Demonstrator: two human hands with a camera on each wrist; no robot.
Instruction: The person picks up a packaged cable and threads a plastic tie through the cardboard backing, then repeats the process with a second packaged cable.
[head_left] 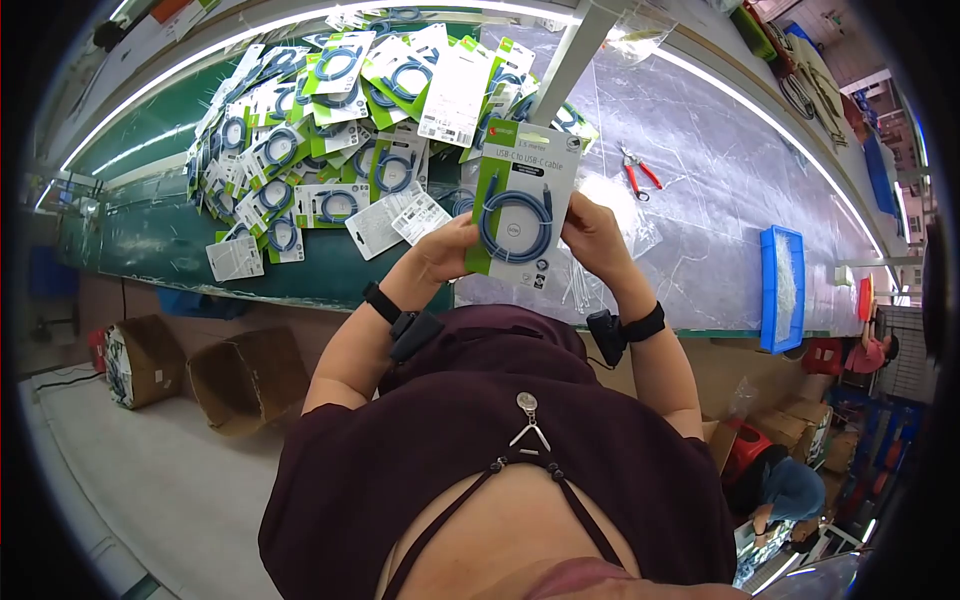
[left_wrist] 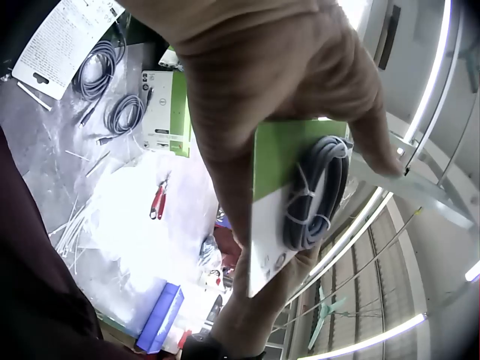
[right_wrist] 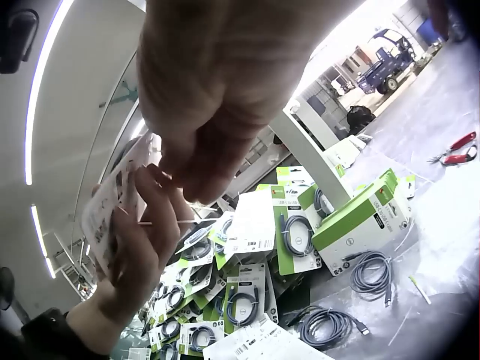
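Note:
A white and green card with a coiled blue USB-C cable (head_left: 516, 226) tied to its front is held upright before the person's chest. The left hand (head_left: 448, 250) grips the card's left side, fingers behind it. At the opposite edge the right hand (head_left: 597, 238) has its fingers curled in at the card's back. In the left wrist view the cable card (left_wrist: 279, 202) stands edge-on below the left hand (left_wrist: 285, 75). Thin white strands show by the fingers in the right wrist view, where the right hand (right_wrist: 217, 97) hides part of the card (right_wrist: 116, 202).
A large heap of carded cables (head_left: 280, 150) covers the table's left part. Red-handled cutters (head_left: 640, 174) and a blue tray (head_left: 782, 290) lie to the right. Loose coiled cables (right_wrist: 330, 328) and white ties (head_left: 580, 288) lie near the hands. A white post (head_left: 575, 65) rises behind the card.

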